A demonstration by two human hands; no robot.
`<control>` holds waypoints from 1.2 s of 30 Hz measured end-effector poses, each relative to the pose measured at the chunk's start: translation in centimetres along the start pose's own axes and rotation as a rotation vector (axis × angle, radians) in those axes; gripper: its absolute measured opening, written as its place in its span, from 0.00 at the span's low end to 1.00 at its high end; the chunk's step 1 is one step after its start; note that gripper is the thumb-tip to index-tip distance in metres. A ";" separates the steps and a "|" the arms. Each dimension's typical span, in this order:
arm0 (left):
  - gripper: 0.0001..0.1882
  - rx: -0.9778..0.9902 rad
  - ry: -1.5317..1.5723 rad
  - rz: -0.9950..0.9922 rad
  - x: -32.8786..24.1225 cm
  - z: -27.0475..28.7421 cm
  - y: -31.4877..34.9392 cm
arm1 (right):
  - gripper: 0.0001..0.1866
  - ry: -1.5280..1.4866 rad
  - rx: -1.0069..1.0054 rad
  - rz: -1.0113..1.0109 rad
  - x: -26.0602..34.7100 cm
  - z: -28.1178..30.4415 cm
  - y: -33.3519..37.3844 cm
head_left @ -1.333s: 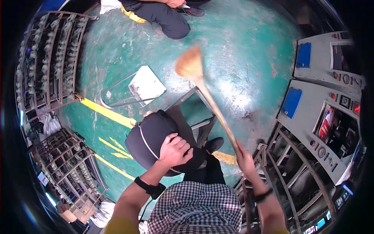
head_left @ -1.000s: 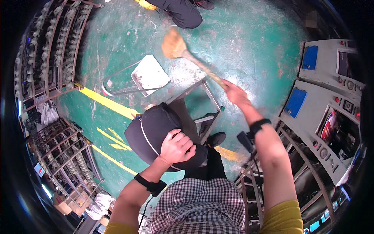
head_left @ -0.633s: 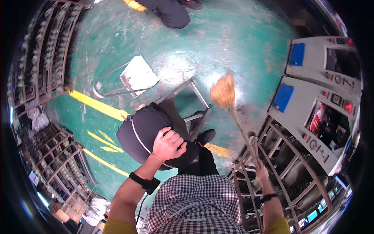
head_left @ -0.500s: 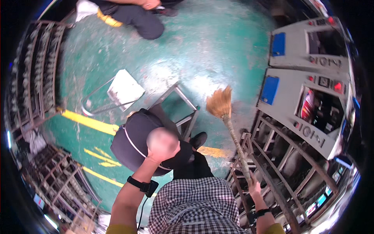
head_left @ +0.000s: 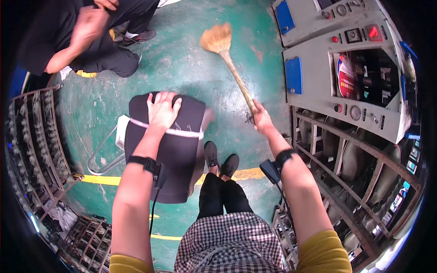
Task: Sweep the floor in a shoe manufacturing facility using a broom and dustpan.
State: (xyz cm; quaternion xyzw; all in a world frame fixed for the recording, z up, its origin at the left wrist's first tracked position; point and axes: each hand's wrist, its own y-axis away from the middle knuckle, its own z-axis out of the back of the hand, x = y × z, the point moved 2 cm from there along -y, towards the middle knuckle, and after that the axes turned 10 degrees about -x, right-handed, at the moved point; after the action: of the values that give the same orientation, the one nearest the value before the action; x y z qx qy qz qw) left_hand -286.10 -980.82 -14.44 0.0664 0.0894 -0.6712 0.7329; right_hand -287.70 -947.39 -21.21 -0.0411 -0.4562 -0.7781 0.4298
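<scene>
My right hand (head_left: 262, 119) is closed round the handle end of a straw broom (head_left: 236, 77). The broom's fan of bristles points away from me, over the green floor. My left hand (head_left: 163, 111) lies with spread fingers on a black padded chair or stool (head_left: 164, 159). A whitish strap (head_left: 184, 133) crosses the pad just below that hand. Behind the pad's left side, a white dustpan (head_left: 121, 132) with a bent wire handle (head_left: 98, 169) is partly hidden. The seat's legs are out of sight.
At the upper left another person (head_left: 68, 41) in dark clothes crouches, hands raised. Grey machines (head_left: 314, 86) with blue panels and red knobs line the right, above a rusty rack (head_left: 359, 159). More racks (head_left: 41, 132) stand at the left. Yellow lines (head_left: 102, 179) cross the floor.
My right hand has moved forward and left with the broom. The padded seat has turned, hiding its metal frame and much of the dustpan. The other person now shows more fully.
</scene>
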 end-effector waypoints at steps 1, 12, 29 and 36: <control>0.18 0.020 -0.036 0.006 -0.3 -0.4 -0.5 | 0.22 -0.022 -0.022 0.083 -4.1 0.4 0.5; 0.40 -0.563 0.745 1.551 9.1 2.2 30.0 | 0.23 0.090 -0.163 0.020 -23.2 8.7 33.8; 0.46 0.191 1.333 1.645 5.1 -0.4 19.9 | 0.23 0.121 -0.130 0.208 -5.8 4.0 -2.1; 0.47 0.094 1.480 1.496 3.1 -1.2 7.1 | 0.22 0.192 -0.105 -0.090 -21.7 6.6 19.4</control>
State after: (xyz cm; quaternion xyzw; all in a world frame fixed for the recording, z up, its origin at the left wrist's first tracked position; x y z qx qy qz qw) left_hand -278.85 -982.97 -16.43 0.5262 0.4248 0.1576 0.7196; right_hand -262.55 -932.88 -14.17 0.0315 -0.3729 -0.8199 0.4333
